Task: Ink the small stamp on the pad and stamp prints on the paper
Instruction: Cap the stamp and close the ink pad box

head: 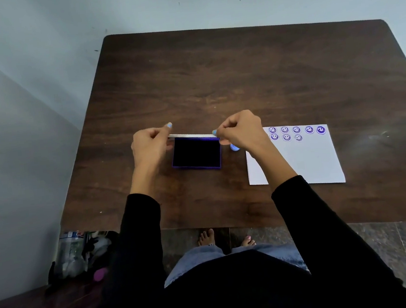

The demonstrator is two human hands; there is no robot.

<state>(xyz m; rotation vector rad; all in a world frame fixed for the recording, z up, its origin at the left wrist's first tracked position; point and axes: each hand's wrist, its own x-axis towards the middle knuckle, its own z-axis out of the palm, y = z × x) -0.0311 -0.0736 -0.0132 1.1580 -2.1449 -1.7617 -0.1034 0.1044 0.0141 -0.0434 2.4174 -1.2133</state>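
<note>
The ink pad (196,152), a dark rectangle with a purple rim, lies on the brown table (238,74) in front of me. Its white lid (192,135) stands raised along the pad's far edge. My left hand (150,147) pinches the lid's left end and my right hand (239,131) pinches its right end. A small bluish round object (234,147), likely the small stamp, lies on the table just under my right hand, partly hidden. The white paper (305,160) lies to the right, with several purple smiley prints (296,132) in two rows along its far edge.
A grey wall meets the table's far and left sides. Below the table's near left corner stand a plastic bottle (72,253) and dark clutter on the floor. My bare feet (207,237) show under the near edge.
</note>
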